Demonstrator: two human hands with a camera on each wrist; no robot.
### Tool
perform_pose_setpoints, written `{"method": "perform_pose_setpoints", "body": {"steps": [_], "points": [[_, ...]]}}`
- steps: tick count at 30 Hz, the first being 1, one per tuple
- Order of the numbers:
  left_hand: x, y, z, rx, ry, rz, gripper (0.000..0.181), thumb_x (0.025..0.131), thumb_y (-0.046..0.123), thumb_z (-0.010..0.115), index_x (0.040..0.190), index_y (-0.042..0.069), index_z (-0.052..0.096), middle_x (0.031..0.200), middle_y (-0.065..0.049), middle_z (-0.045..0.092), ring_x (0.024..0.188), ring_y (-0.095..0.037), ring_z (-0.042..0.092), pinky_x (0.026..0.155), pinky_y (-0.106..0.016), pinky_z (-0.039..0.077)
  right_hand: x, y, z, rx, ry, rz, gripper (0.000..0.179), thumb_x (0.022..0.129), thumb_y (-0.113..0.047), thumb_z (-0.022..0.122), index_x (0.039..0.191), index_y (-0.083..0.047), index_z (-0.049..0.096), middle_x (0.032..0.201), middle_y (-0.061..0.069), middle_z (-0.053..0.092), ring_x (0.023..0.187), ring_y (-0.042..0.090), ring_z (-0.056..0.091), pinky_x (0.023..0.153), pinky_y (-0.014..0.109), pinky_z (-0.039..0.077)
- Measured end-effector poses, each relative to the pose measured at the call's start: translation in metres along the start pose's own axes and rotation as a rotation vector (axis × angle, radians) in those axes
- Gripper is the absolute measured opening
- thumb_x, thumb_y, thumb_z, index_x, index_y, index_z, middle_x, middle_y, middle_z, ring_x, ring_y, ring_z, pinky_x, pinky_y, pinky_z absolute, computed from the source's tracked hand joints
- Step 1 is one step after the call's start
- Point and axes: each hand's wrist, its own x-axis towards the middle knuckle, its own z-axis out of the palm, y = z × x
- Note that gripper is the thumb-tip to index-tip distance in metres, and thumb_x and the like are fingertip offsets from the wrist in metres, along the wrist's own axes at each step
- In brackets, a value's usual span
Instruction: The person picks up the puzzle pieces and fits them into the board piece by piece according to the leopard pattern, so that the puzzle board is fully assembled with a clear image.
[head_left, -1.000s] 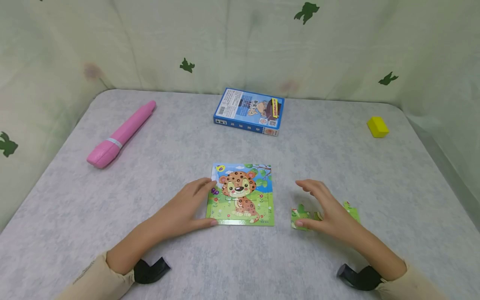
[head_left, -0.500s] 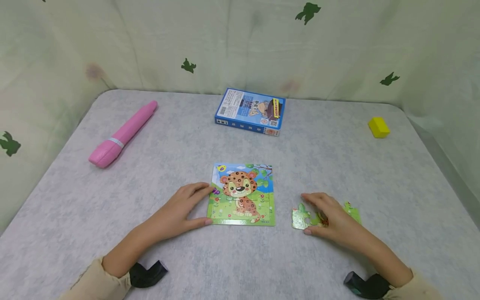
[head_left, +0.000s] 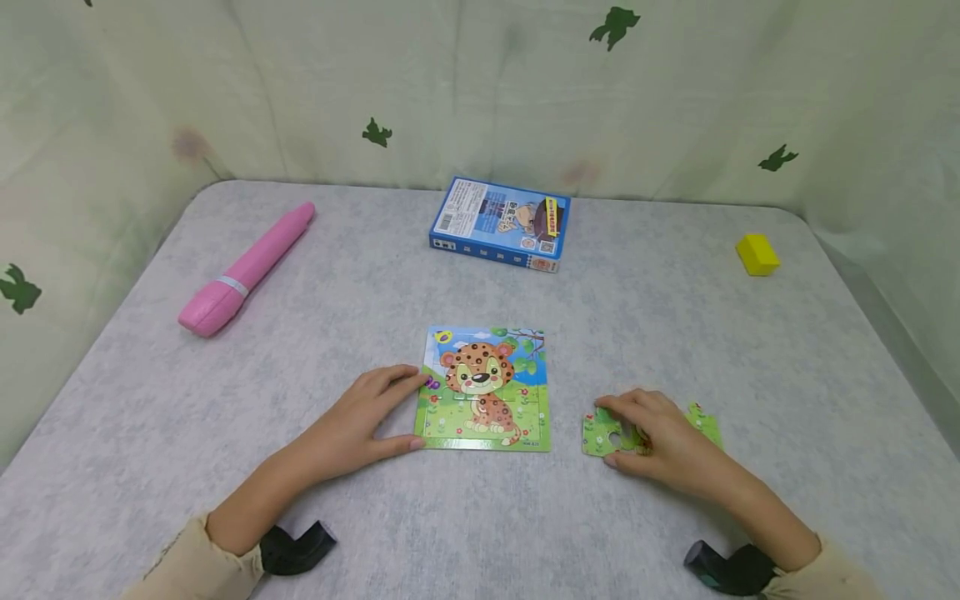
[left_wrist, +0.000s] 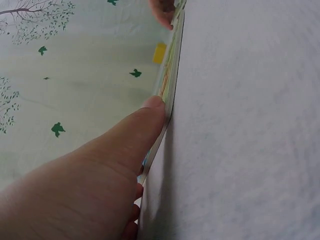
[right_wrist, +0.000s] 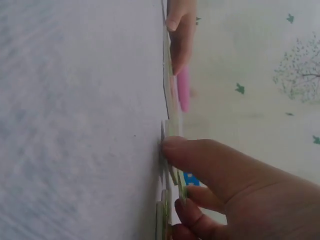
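A square leopard jigsaw puzzle (head_left: 487, 392) lies flat in the middle of the head view. My left hand (head_left: 367, 421) rests at its left side, thumb and fingertips straight against the frame's edge. To the right of the puzzle, my right hand (head_left: 667, 437) pinches a green puzzle piece (head_left: 597, 433) between thumb and fingers. In the right wrist view the right thumb (right_wrist: 192, 150) presses on this piece's edge, and the piece looks tilted. Another green piece (head_left: 705, 422) shows behind the right hand. Pieces under the right palm are partly hidden.
Behind the puzzle lies a blue box (head_left: 498, 223). A pink inflatable bat-shaped thing (head_left: 247, 271) is at the left, and a yellow block (head_left: 757, 254) at the far right. The grey table (head_left: 337, 275) is backed by a pale curtain (head_left: 300, 83).
My right hand has lowered, and its thumb and fingers have closed in on the green piece, which has turned slightly. My left hand has eased a little lower along the puzzle's edge.
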Motion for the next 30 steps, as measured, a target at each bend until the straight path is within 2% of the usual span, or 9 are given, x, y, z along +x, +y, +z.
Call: {"method": "perform_pose_setpoints", "body": {"steps": [5, 8, 12, 16, 21, 24, 27, 30], "points": [[0.000, -0.001, 0.001, 0.000, -0.002, 0.002, 0.075, 0.080, 0.051, 0.059, 0.139, 0.013, 0.034, 0.138, -0.007, 0.031, 0.125, -0.025, 0.027, 0.099, -0.046, 0.025, 0.007, -0.010, -0.002, -0.003, 0.022, -0.017, 0.060, 0.075, -0.028, 0.073, 0.128, -0.010, 0.050, 0.110, -0.005, 0.051, 0.100, 0.013, 0.044, 0.077, 0.035, 0.043], [0.001, -0.001, 0.001, 0.002, -0.001, 0.004, 0.075, 0.080, 0.052, 0.059, 0.139, 0.013, 0.035, 0.138, -0.007, 0.032, 0.125, -0.025, 0.027, 0.099, -0.046, 0.025, 0.016, -0.020, -0.003, 0.036, 0.059, -0.068, 0.062, 0.075, -0.024, 0.074, 0.129, -0.008, 0.048, 0.111, -0.005, 0.051, 0.101, 0.012, 0.045, 0.078, 0.034, 0.045], [0.002, 0.000, 0.000, 0.003, -0.001, 0.005, 0.074, 0.080, 0.051, 0.060, 0.139, 0.013, 0.035, 0.137, -0.007, 0.032, 0.125, -0.025, 0.027, 0.099, -0.046, 0.025, 0.033, -0.037, -0.002, 0.112, 0.120, -0.177, 0.060, 0.074, -0.017, 0.074, 0.128, -0.005, 0.049, 0.113, -0.001, 0.052, 0.102, 0.015, 0.047, 0.080, 0.035, 0.045], [0.003, -0.001, 0.000, -0.001, 0.000, 0.011, 0.074, 0.080, 0.052, 0.059, 0.139, 0.013, 0.036, 0.137, -0.007, 0.032, 0.125, -0.024, 0.027, 0.099, -0.045, 0.026, 0.051, -0.056, 0.005, 0.199, 0.133, -0.240, 0.059, 0.074, -0.016, 0.074, 0.127, -0.003, 0.050, 0.114, 0.002, 0.052, 0.103, 0.016, 0.047, 0.081, 0.034, 0.044], [0.002, -0.003, 0.000, -0.004, 0.001, 0.015, 0.074, 0.080, 0.051, 0.059, 0.139, 0.013, 0.036, 0.138, -0.006, 0.032, 0.125, -0.024, 0.027, 0.099, -0.045, 0.025, 0.070, -0.075, 0.020, 0.248, 0.086, -0.238, 0.059, 0.075, -0.020, 0.074, 0.127, -0.004, 0.050, 0.114, 0.003, 0.051, 0.104, 0.015, 0.045, 0.082, 0.033, 0.044], [0.001, -0.004, 0.001, -0.004, 0.000, 0.018, 0.074, 0.080, 0.051, 0.059, 0.139, 0.013, 0.035, 0.138, -0.006, 0.032, 0.125, -0.024, 0.027, 0.099, -0.045, 0.026, 0.079, -0.080, 0.032, 0.265, 0.031, -0.208, 0.058, 0.077, -0.024, 0.072, 0.128, -0.007, 0.050, 0.114, 0.001, 0.050, 0.103, 0.014, 0.044, 0.082, 0.032, 0.043], [0.001, -0.005, 0.001, 0.000, 0.002, 0.025, 0.074, 0.081, 0.051, 0.059, 0.139, 0.013, 0.035, 0.138, -0.006, 0.032, 0.125, -0.024, 0.027, 0.098, -0.046, 0.026, 0.087, -0.083, 0.044, 0.249, -0.016, -0.183, 0.057, 0.078, -0.028, 0.071, 0.128, -0.009, 0.050, 0.111, 0.000, 0.050, 0.099, 0.012, 0.044, 0.079, 0.030, 0.042], [0.001, -0.006, 0.001, 0.006, 0.010, 0.040, 0.073, 0.081, 0.050, 0.059, 0.139, 0.014, 0.036, 0.138, -0.005, 0.032, 0.125, -0.024, 0.028, 0.098, -0.046, 0.026, 0.093, -0.084, 0.055, 0.184, -0.036, -0.182, 0.057, 0.078, -0.032, 0.070, 0.127, -0.009, 0.051, 0.112, 0.000, 0.052, 0.100, 0.012, 0.044, 0.081, 0.030, 0.040]]}}
